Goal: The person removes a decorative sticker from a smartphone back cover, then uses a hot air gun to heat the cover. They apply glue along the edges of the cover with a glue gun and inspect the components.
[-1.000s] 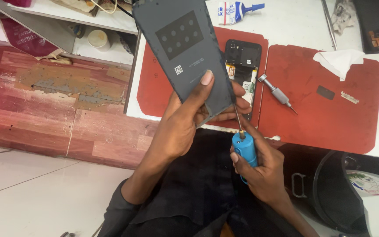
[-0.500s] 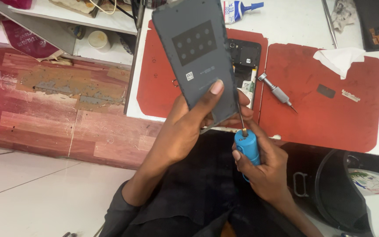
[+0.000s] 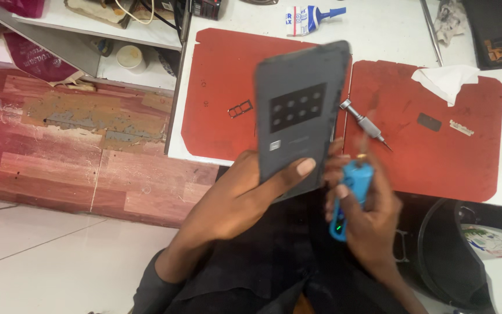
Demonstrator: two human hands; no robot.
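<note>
My left hand (image 3: 245, 197) holds a dark grey phone back cover (image 3: 297, 110) upright over the front edge of the white bench, thumb on its lower face. The cover has a black square with several round holes. My right hand (image 3: 367, 215) grips a blue electric screwdriver (image 3: 350, 192), its tip pointing up beside the cover's right edge. Both the cover and that hand are motion-blurred.
Two red mats (image 3: 437, 134) cover the white bench (image 3: 379, 35). On them lie a metal screwdriver (image 3: 364, 124), a SIM tray (image 3: 240, 109), a small dark part (image 3: 429, 121) and a tissue (image 3: 445, 78). A glue tube (image 3: 309, 17) lies behind. A black bin (image 3: 454, 256) stands lower right.
The cover has tilted and shifted right, now hiding the opened phone on the mat. My right hand with the blue screwdriver has risen slightly toward the cover's edge.
</note>
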